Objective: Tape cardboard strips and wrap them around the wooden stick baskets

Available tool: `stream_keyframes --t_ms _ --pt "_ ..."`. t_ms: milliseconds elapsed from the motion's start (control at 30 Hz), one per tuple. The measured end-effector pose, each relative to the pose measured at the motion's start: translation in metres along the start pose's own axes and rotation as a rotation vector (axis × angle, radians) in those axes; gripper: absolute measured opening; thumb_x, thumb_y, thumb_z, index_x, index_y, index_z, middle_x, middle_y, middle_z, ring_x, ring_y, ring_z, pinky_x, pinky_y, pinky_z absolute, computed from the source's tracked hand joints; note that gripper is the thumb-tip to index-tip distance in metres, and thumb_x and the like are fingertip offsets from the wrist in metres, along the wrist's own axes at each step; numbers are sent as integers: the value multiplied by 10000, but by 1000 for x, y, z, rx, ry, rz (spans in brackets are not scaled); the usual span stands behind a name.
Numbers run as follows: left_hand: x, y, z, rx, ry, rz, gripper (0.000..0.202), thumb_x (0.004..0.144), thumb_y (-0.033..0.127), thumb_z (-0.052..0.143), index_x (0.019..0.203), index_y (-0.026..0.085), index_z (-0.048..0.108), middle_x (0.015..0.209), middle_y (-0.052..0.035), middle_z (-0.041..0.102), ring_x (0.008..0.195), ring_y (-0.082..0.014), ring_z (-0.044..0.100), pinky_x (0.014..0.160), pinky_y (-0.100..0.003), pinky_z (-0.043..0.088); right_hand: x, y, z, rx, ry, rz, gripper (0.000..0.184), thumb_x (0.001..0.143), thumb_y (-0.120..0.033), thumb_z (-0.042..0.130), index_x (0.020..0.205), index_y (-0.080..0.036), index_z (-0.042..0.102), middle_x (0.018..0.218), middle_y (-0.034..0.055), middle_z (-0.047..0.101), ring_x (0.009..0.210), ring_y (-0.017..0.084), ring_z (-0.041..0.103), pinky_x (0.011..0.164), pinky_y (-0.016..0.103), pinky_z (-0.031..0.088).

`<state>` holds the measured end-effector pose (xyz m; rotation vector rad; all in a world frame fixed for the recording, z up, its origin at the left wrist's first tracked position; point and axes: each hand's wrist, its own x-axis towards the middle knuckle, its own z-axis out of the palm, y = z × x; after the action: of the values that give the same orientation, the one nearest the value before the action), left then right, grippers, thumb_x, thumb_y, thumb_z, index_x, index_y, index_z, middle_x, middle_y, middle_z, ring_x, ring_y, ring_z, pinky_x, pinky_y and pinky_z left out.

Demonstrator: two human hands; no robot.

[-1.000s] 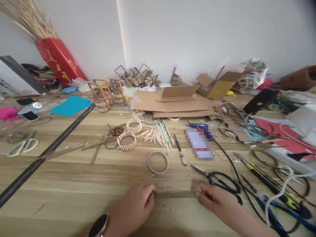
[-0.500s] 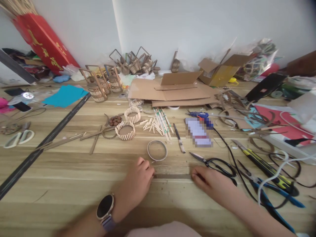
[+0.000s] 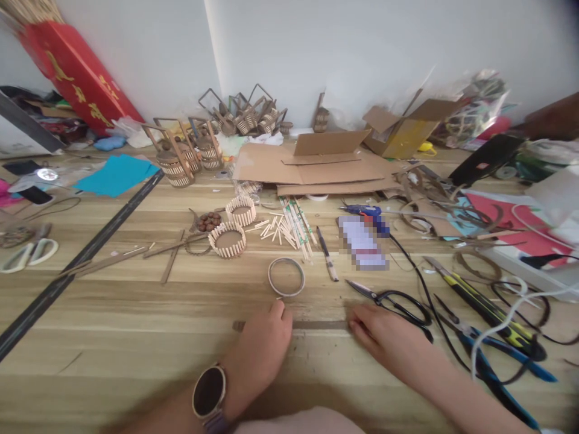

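A thin brown cardboard strip (image 3: 316, 325) lies flat on the wooden table (image 3: 136, 337) close to me. My left hand (image 3: 265, 346), with a watch (image 3: 208, 390) on its wrist, rests over the strip with the fingers bent down onto it; a short end of the strip shows to the left of the hand. My right hand (image 3: 384, 337) has its fingertips closed on the strip's right end. A cardboard ring (image 3: 286, 277) lies just beyond my left hand. Black scissors (image 3: 393, 301) lie beside my right hand.
Beyond the ring lie two stick-rimmed baskets (image 3: 227, 239), loose sticks (image 3: 289, 230), a craft knife (image 3: 327, 261), a glue gun (image 3: 364, 212) and flat cardboard sheets (image 3: 312, 169). Pliers, cutters and cables (image 3: 488, 313) crowd the right. A long black ruler (image 3: 81, 259) and white scissors (image 3: 25, 254) lie at left.
My left hand has slid to the right along the strip, so the strip's left end now shows beside it. My right hand has stayed on the right end. The view tilted down.
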<state>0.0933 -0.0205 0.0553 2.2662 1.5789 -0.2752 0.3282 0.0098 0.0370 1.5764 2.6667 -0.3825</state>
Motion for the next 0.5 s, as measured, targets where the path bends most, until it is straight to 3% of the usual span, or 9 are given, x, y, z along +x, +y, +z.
stream_keyframes --t_ms 167,333,500 --pt "-3 -12 8 49 -8 -1 302 891 -33 360 981 101 615 1036 -147 626 924 -279 616 794 -427 523 -1 1 2 -61 21 -14 240 876 -152 394 677 -222 509 661 25 682 569 173 656 538 261 399" --pt "-13 -26 13 32 5 -35 277 941 21 343 950 105 606 1011 -137 613 908 -252 607 821 -425 514 -1 3 3 -76 39 -38 241 872 -142 395 669 -223 497 643 19 674 555 167 653 531 257 393" --pt "-13 -17 12 -22 72 45 222 968 95 390 996 162 599 1040 -76 604 965 -218 588 842 -365 510 0 3 4 -106 63 -64 230 860 -132 406 670 -223 498 622 13 669 533 161 647 518 255 385"
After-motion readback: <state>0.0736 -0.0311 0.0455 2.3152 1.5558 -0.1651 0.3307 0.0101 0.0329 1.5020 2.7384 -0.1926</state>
